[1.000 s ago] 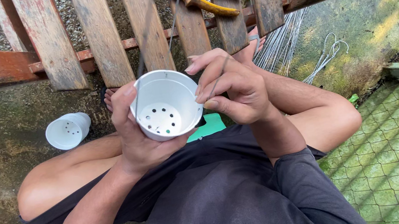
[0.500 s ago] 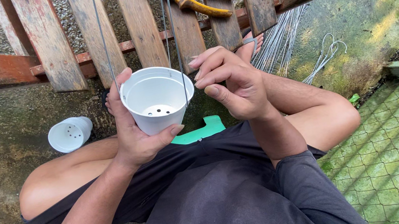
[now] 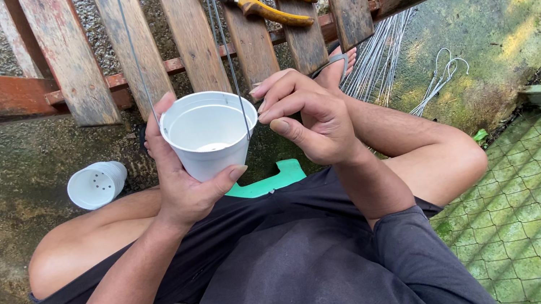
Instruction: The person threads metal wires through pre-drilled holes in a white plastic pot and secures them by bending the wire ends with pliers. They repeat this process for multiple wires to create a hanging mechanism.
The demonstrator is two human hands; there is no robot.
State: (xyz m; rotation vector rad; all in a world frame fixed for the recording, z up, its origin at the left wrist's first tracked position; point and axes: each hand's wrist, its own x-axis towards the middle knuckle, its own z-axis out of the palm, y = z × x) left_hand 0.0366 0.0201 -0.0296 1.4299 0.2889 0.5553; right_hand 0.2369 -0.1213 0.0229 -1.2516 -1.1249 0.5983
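Over the lap, left hand (image 3: pixel 177 182) gripping white pot (image 3: pixel 208 137), right hand (image 3: pixel 305 120) pinching thin wire (image 3: pixel 225 57) at rim — pliers (image 3: pixel 260 0) beyond.

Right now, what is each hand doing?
Left hand: closed around the white pot.
Right hand: fingers curled at the pot's rim, pinching a thin wire.

One head-worn camera looks steeply down, close above the white pot (image 3: pixel 209 136), wooden slats (image 3: pixel 192 33) just beyond it.
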